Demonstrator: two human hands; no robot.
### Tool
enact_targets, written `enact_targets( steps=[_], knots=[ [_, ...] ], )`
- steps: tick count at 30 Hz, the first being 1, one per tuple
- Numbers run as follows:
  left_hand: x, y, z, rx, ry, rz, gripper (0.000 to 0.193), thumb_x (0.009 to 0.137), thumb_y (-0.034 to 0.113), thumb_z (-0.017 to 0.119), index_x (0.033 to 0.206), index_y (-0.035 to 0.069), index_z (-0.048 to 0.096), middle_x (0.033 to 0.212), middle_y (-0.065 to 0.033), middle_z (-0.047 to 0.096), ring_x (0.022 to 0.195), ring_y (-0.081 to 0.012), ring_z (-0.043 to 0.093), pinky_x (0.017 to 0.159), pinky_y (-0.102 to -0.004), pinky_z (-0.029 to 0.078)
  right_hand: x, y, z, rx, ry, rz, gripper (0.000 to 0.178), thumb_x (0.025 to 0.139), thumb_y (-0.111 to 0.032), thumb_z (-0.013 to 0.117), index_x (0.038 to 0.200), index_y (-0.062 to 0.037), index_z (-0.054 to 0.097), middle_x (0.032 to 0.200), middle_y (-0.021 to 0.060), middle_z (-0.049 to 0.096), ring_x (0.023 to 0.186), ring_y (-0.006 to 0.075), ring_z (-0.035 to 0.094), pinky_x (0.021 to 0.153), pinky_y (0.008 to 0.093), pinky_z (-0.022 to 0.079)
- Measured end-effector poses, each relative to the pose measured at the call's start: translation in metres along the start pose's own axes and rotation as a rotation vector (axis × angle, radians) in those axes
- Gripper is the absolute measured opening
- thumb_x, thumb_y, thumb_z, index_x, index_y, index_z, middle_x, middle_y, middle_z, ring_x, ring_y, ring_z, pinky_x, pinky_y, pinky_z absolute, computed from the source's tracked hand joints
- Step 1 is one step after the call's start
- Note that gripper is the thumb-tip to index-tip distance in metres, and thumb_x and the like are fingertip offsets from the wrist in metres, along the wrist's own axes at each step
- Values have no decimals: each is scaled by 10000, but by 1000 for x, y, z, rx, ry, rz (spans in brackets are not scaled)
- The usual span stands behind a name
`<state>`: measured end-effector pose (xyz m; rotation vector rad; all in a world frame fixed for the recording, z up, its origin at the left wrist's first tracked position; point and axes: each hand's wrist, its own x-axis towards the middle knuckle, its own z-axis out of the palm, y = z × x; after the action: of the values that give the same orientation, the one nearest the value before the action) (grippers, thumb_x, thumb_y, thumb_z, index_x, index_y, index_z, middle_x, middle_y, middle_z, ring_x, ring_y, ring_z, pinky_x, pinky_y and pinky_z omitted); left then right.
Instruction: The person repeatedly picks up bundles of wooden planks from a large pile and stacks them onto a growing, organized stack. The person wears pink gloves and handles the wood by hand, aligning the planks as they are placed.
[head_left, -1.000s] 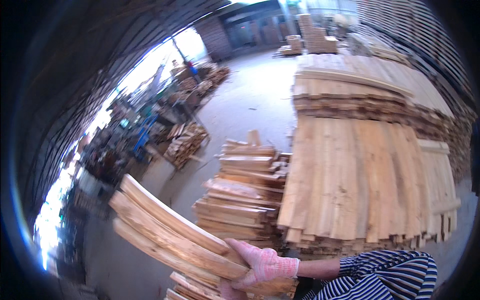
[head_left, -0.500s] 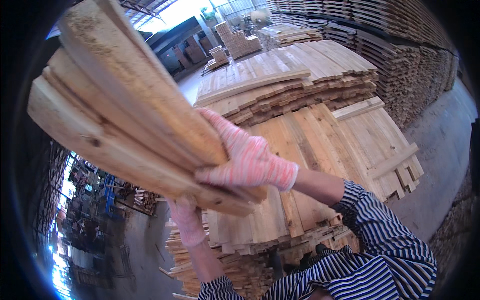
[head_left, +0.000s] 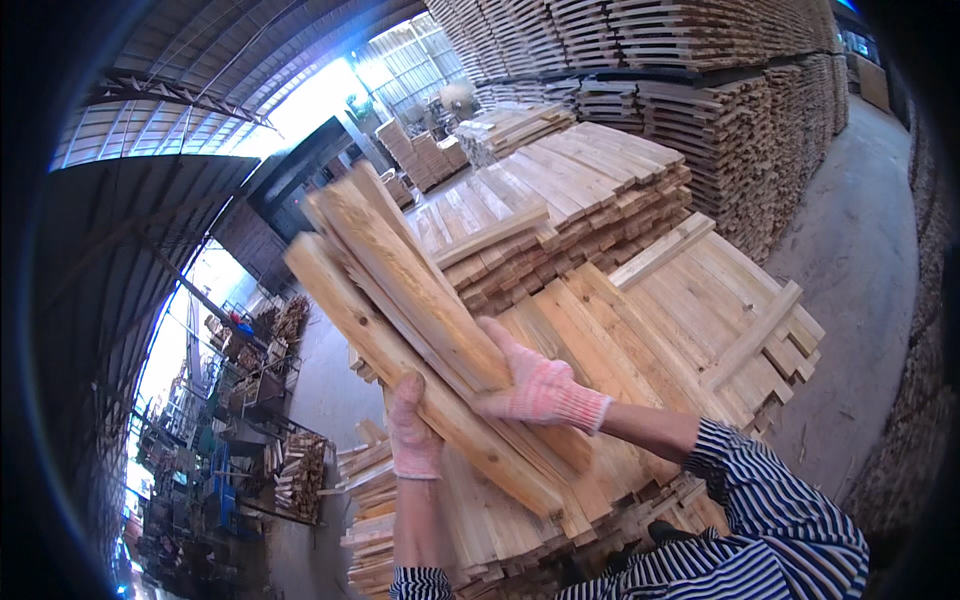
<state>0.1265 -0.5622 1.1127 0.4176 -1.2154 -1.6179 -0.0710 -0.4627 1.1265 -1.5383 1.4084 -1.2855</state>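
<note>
Wooden boards held aslant in front of a broad stack

Pink-and-white knitted gloves cover both hands. The right hand, partly closed, clasps the bundle from its right side, its digits spread around the boards near their lower end. The left hand is curled against the bundle's lower left edge, thumb upward beside the outermost board; its other fingers are hidden behind the wood, so I cannot tell how tightly they close.

The boards lie side by side, tilted from upper left to lower right. Their lower end overlaps the broad stack in view; whether it touches, I cannot tell.

Two crosswise battens rest on that stack's right part. Beyond it stands a second stack of boards, and tall wood piles rise at the back right. Loose wood pieces are heaped at lower left, near the left forearm. A striped sleeve covers the right upper arm.
</note>
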Motion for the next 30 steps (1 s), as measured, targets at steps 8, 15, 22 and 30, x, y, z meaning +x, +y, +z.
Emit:
enact_targets(
  steps=[8,15,22,30],
  knots=[
    [-66,-119,39,-342,52,-526,861,882,592,653,1532,96,382,1462,-159,522,1310,-326,544,1112,-462,476,-81,48,-64,205,-166,346,1044,718,-266,880,1560,-6,320,1311,178,635,1187,232,606,1029,342,481],
    [-53,-183,80,-243,75,-631,793,907,576,615,1479,56,441,1349,-156,609,1217,-329,603,1096,-455,475,-145,114,-187,98,56,625,1111,677,-289,929,1541,64,326,1276,157,647,1102,186,622,962,309,510],
    [-12,-233,118,-332,-21,-588,814,887,630,564,1449,48,476,1297,-229,614,1165,-419,601,1045,-553,478,-114,195,-370,-367,246,584,776,617,-325,869,1262,8,597,1054,153,712,966,245,679,811,407,571],
    [-2,-250,163,-384,105,-652,777,931,632,511,1471,76,467,1288,-193,620,1119,-375,618,1029,-485,503,-122,283,-366,-1201,455,540,887,796,-284,796,1502,-33,321,1308,229,562,1172,450,594,1009,524,479]
  ],
)
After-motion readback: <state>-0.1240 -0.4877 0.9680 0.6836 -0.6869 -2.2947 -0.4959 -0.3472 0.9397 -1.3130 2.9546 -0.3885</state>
